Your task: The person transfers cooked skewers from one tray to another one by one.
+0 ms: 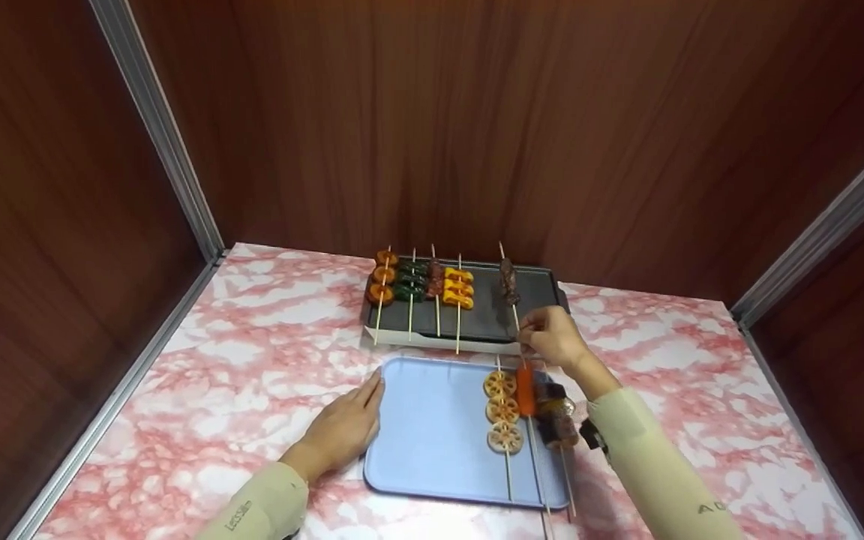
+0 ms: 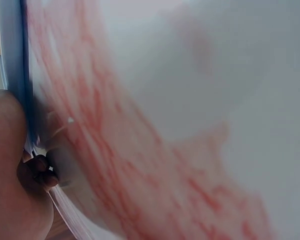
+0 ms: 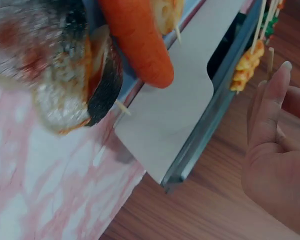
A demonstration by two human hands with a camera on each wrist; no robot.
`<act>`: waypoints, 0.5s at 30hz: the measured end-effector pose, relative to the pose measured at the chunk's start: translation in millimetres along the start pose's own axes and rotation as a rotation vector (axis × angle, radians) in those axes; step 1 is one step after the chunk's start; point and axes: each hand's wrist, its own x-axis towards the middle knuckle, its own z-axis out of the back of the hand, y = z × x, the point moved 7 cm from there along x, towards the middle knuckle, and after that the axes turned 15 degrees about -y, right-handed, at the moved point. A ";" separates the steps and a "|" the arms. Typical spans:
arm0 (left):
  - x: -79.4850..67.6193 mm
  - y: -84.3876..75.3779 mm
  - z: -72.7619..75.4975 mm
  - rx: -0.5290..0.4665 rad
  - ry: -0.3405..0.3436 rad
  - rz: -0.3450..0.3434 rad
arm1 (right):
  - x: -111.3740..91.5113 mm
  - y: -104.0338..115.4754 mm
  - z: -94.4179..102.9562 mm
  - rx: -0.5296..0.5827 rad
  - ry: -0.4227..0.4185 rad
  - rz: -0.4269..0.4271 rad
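Note:
My right hand [image 1: 556, 337] pinches the lower stick end of a dark meat skewer [image 1: 508, 281] over the right part of a black grill plate [image 1: 484, 322]. In the right wrist view, a stick tip [image 3: 270, 60] shows at the thumb. My left hand [image 1: 346, 427] rests against the left edge of a light blue tray [image 1: 432, 435], its fingers fairly straight. On the tray's right side lie a lotus root skewer [image 1: 502, 410] and an orange sausage-shaped skewer [image 1: 526, 390]. A mixed skewer [image 1: 565, 431] with dark and pale chunks lies at its right edge.
Left on the plate lie skewers of orange-brown round slices [image 1: 382, 275], dark green pieces [image 1: 411, 279], reddish meat [image 1: 436, 279] and yellow wavy pieces [image 1: 459, 289]. Wood-grain panels [image 1: 402, 112] enclose the red-and-white marbled table [image 1: 199, 360] at the back and sides.

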 end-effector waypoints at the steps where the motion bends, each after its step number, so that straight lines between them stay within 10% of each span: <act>1: 0.3 0.6 0.3 -0.001 0.003 0.002 | -2.5 0.4 2.5 0.003 0.005 0.000; 15: 0.3 -1.3 1.3 0.003 -0.012 -0.005 | -37.4 -3.2 43.6 0.054 0.004 0.004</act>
